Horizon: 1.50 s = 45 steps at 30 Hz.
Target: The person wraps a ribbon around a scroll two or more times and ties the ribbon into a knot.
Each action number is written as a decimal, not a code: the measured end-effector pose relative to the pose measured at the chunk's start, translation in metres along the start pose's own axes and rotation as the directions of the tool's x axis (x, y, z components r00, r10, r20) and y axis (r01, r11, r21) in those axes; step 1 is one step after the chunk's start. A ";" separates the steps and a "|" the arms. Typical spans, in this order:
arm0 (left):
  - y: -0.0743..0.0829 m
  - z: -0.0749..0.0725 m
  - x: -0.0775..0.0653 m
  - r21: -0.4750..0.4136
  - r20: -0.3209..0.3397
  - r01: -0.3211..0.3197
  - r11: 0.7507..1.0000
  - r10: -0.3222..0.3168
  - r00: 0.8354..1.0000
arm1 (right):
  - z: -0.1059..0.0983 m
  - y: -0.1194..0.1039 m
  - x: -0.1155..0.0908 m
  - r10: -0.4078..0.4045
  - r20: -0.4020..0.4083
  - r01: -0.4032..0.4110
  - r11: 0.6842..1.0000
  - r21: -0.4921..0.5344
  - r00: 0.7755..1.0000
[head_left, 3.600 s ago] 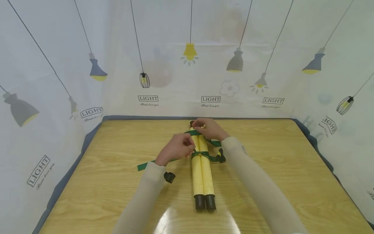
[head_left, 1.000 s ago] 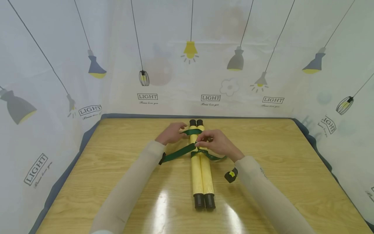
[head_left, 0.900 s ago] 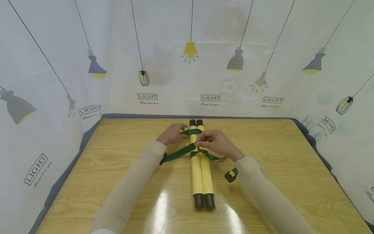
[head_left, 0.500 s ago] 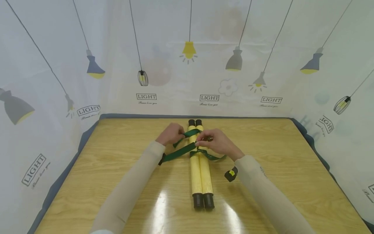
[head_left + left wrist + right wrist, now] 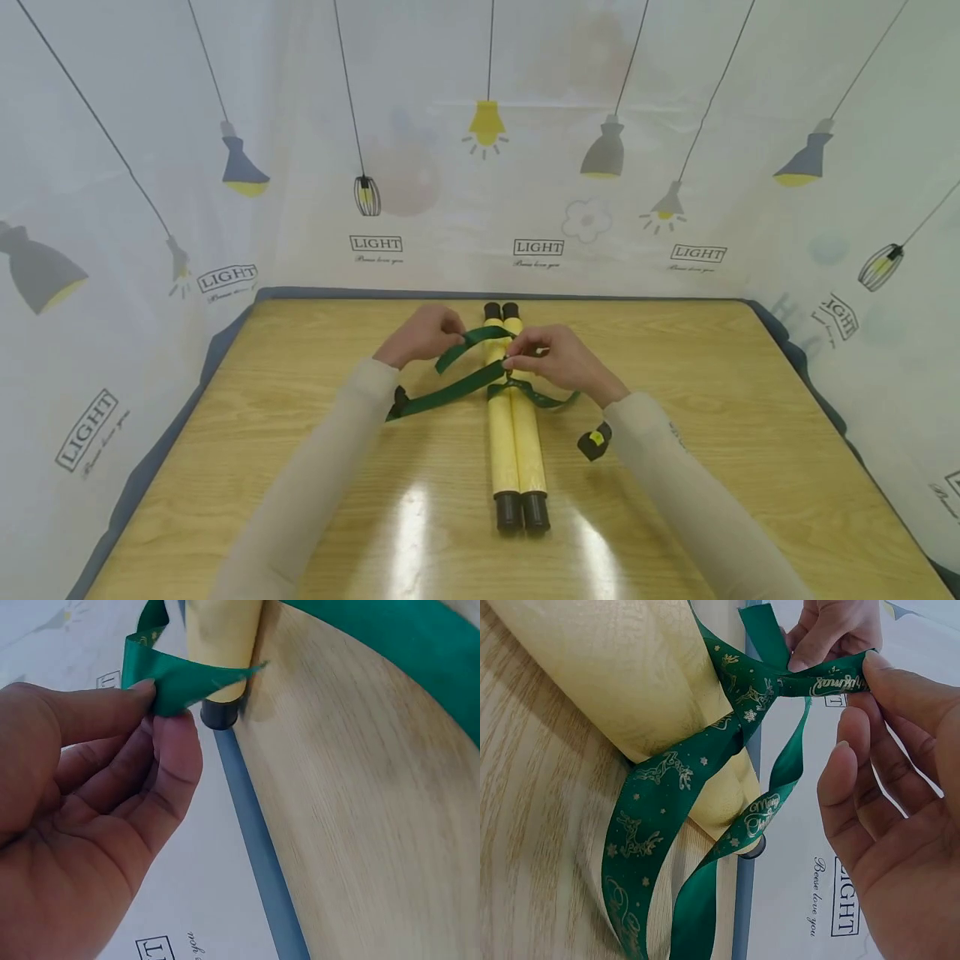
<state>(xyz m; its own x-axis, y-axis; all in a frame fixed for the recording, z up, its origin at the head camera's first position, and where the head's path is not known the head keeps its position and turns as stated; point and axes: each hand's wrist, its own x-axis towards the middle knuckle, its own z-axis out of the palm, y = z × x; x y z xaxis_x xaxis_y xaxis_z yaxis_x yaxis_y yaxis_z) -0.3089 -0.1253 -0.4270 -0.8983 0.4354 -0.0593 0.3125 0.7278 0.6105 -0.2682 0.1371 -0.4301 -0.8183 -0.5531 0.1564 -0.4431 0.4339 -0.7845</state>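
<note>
Two yellow rolls (image 5: 517, 450) with dark end caps lie side by side, pointing away from me. Green ribbon (image 5: 457, 388), printed with gold reindeer and lettering, goes round them; in the right wrist view its strands cross on top. My left hand (image 5: 423, 335), left of the rolls' far part, pinches one ribbon strand (image 5: 184, 682) between thumb and forefinger, a short end sticking out. Above the rolls, my right hand (image 5: 558, 362) pinches a folded ribbon piece (image 5: 829, 679) by the crossing, other fingers loosely bent. The ribbon behind the right fingers is partly hidden in the head view.
The wooden table (image 5: 712, 467) meets a pale wall sheet (image 5: 450, 200) printed with lamps, with a blue-grey border along the edge. A black object (image 5: 595, 442) with a yellow mark sits beneath the right wrist. Another ribbon strand reaches left beneath the left wrist.
My left hand, loosely by the far strand a second ago, has taken hold of it and drawn it up and left. The right hand keeps its pinch, nearly still.
</note>
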 end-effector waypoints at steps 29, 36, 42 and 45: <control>0.027 0.033 -0.073 -0.428 0.095 0.050 0.902 -0.010 0.995 | 0.000 -0.002 0.001 0.042 -0.022 -0.042 0.999 0.007 0.999; 0.047 0.051 -0.081 -0.521 0.134 0.066 0.851 0.005 0.991 | 0.000 -0.001 0.002 0.029 -0.013 -0.029 0.999 -0.023 1.000; 0.055 0.073 -0.077 -0.649 0.155 0.079 0.756 0.031 0.987 | -0.002 0.000 0.002 0.028 -0.005 -0.028 1.000 -0.008 1.000; 0.062 0.080 -0.076 -0.719 0.161 0.092 0.689 0.036 0.986 | -0.003 0.000 0.002 0.024 -0.003 -0.024 1.000 -0.002 1.000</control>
<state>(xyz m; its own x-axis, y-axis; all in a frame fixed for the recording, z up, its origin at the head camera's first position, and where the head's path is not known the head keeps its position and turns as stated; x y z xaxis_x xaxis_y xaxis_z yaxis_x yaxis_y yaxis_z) -0.1962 -0.0708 -0.4476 -0.8254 0.5404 -0.1635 -0.0896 0.1606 0.9829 -0.2710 0.1376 -0.4280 -0.8299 -0.5403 0.1394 -0.4240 0.4483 -0.7869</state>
